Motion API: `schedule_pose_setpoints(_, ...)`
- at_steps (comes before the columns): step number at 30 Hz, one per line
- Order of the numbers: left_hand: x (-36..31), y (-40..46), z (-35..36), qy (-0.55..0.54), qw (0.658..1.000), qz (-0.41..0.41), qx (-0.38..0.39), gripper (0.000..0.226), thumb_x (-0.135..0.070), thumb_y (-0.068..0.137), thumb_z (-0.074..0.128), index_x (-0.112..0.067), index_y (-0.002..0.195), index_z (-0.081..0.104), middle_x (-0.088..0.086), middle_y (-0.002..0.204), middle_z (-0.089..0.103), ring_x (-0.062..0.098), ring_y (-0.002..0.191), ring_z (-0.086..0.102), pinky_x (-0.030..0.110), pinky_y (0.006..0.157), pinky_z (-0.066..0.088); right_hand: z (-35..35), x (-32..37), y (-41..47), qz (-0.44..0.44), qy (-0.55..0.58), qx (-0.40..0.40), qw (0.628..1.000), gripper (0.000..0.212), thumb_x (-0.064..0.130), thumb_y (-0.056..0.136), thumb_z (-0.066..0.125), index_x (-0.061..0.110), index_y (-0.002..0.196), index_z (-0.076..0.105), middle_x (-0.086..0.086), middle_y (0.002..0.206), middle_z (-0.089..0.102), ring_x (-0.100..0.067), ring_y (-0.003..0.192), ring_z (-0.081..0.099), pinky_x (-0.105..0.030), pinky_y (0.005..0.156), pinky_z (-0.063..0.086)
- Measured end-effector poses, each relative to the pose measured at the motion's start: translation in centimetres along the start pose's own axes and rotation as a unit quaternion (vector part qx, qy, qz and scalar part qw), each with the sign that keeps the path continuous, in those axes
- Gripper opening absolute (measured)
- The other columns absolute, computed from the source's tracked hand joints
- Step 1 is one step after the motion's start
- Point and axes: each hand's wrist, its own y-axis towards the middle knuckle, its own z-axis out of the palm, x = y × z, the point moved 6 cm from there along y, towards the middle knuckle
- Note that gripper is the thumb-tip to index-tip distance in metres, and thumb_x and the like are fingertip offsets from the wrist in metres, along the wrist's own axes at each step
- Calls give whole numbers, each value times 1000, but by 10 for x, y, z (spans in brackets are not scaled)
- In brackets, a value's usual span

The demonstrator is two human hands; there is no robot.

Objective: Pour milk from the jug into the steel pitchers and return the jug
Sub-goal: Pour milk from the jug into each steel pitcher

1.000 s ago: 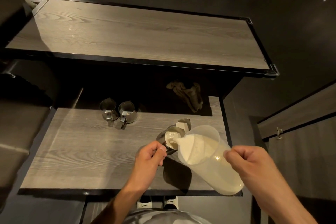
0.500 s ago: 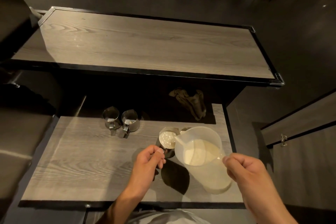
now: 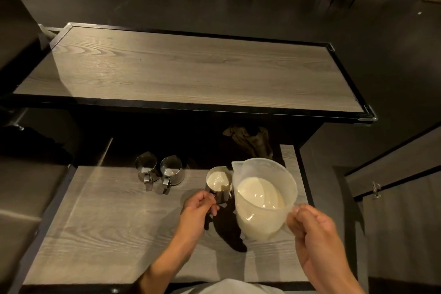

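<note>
A clear plastic jug [image 3: 263, 194], about half full of milk, is held nearly upright above the lower counter by my right hand [image 3: 312, 229], which grips its handle. Just left of the jug stands a steel pitcher [image 3: 218, 184] filled with milk; my left hand [image 3: 199, 207] holds its handle. A second pitcher behind it is almost hidden by the jug. Two more steel pitchers [image 3: 146, 169] [image 3: 172, 170] stand side by side further left, each with a little milk at the bottom.
The lower wooden counter [image 3: 114, 229] has a black edge along its front and right side. A raised wooden shelf [image 3: 186, 71] spans the back. A crumpled brown cloth [image 3: 250, 139] lies in the dark gap under it. A cabinet door [image 3: 401, 198] stands at right.
The jug has tipped back from a pouring tilt to nearly upright and lifted away from the pitcher. The pitcher now holds milk. My left hand stays on its handle.
</note>
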Motion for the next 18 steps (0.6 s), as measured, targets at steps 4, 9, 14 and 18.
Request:
schedule_pose_setpoints(4, 24, 17, -1, 20, 999, -34, -29, 24, -14, 98, 46, -8, 80, 60, 7, 66, 59, 31, 85, 62, 42, 94, 45, -3, 8, 4, -32, 48, -11, 998, 22, 2, 90, 45, 2, 70, 52, -9, 66, 35, -9, 58, 37, -15, 55, 45)
schedule_pose_setpoints(9, 46, 29, -3, 21, 998, -38, -37, 25, -6, 96, 47, -4, 75, 60, 11, 69, 62, 30, 78, 59, 34, 77, 46, -10, 21, 2, -40, 82, -45, 995, 53, 0, 90, 40, 20, 41, 42, 2, 50, 32, -7, 49, 31, -18, 49, 36)
schedule_pose_setpoints(14, 67, 39, -2, 27, 998, -58, -19, 25, -8, 95, 48, -8, 75, 63, 10, 71, 68, 30, 79, 63, 40, 83, 49, -16, 24, 2, -37, 84, -58, 994, 51, 5, 91, 43, 20, 42, 39, -1, 51, 30, -11, 51, 31, -21, 55, 38)
schedule_pose_setpoints(18, 74, 46, 4, 31, 997, -65, 4, 24, -7, 95, 49, -8, 77, 64, 12, 78, 70, 31, 85, 64, 45, 91, 47, -19, 26, 2, -38, 96, -70, 992, 55, 4, 91, 42, 19, 39, 40, 1, 48, 29, -8, 46, 31, -14, 42, 37)
